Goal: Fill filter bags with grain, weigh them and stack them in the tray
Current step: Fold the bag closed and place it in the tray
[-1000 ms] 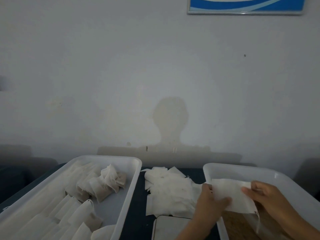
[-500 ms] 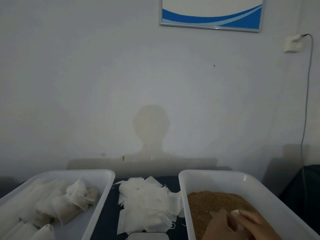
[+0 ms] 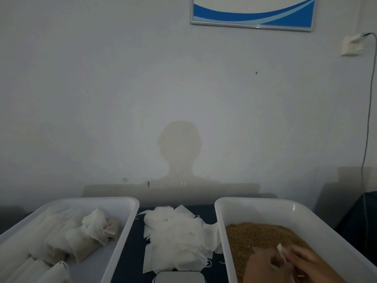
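Observation:
Brown grain (image 3: 263, 233) fills the white tub (image 3: 255, 203) on the right. Low over the grain at the bottom edge, my left hand (image 3: 260, 267) and my right hand (image 3: 312, 264) meet around a white filter bag (image 3: 282, 252). Only a thin edge of the bag shows between the fingers of both hands, and most of it is hidden. A loose pile of empty filter bags (image 3: 179, 233) lies on the dark table between the tubs. Several filled bags (image 3: 87, 235) lie in the white tray (image 3: 122, 201) on the left.
The top of a white weighing scale (image 3: 179, 277) shows at the bottom edge, in front of the empty bags. A wall stands close behind the tubs, with a framed blue picture (image 3: 253, 13) and a socket with a hanging cable (image 3: 367, 139) at the right.
Both hands brought the filter bag down from above the tub rim into the grain. The view swung to the right and tilted up, so the hands now sit at the bottom edge.

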### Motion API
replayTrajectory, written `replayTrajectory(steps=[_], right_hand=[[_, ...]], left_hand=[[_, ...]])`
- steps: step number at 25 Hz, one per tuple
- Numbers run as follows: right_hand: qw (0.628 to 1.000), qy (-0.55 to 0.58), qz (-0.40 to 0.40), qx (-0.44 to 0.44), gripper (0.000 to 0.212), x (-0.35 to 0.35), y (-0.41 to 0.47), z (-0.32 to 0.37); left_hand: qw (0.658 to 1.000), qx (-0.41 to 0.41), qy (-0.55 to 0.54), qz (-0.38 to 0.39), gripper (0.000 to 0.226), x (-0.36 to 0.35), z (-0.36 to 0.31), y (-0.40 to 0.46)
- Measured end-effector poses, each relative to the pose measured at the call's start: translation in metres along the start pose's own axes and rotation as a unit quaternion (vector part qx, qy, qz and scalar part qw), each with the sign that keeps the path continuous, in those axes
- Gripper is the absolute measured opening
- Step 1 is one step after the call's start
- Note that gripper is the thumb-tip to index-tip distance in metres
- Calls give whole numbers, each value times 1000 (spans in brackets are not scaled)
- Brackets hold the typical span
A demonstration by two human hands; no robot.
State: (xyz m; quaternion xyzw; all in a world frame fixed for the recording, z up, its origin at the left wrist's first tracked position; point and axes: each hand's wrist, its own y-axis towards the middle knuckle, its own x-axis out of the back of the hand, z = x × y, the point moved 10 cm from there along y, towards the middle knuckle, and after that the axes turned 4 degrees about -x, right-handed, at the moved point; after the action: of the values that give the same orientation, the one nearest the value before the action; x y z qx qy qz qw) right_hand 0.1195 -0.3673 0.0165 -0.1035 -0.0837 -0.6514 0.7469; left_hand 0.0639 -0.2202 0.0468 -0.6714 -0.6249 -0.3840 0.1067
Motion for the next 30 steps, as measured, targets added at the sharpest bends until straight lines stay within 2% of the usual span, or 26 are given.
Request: replayTrajectory(steps=[1,3,5,7,11,16,21,24,26,30], right_hand=[[999,-31,27,-13,54,-20,-12,5],[999,-11,40,-17,48,-26,-13,2],[997,47,46,-44,46,-25,-16,1],[994,61,70,-65,43,-29,-17,0],[992,62,97,-43,29,-38,-21,10],[993,39,107,-37,48,-39,-19,6],[990,64,113,-55,31,-45,-24,3],[988,86,114,-60,23,-46,-24,2],[990,79,98,-61,19,-42,-22,0],[995,20,91,-27,21,-39,-24,6]], left_hand=[[999,31,-33,9,17,-4,6,0],[994,72,-86,14,21,-2,14,4],[993,85,-84,1,25,5,19,11],[993,92,-75,-3,29,6,19,12],[991,98,-89,-7,29,0,16,6],[989,97,-111,0,24,-4,12,1],[986,83,-141,36,27,-12,8,0],[988,78,-128,46,35,-12,6,-1],[991,70,-102,49,30,-12,3,-2],[993,78,-65,55,27,-12,1,-5]])
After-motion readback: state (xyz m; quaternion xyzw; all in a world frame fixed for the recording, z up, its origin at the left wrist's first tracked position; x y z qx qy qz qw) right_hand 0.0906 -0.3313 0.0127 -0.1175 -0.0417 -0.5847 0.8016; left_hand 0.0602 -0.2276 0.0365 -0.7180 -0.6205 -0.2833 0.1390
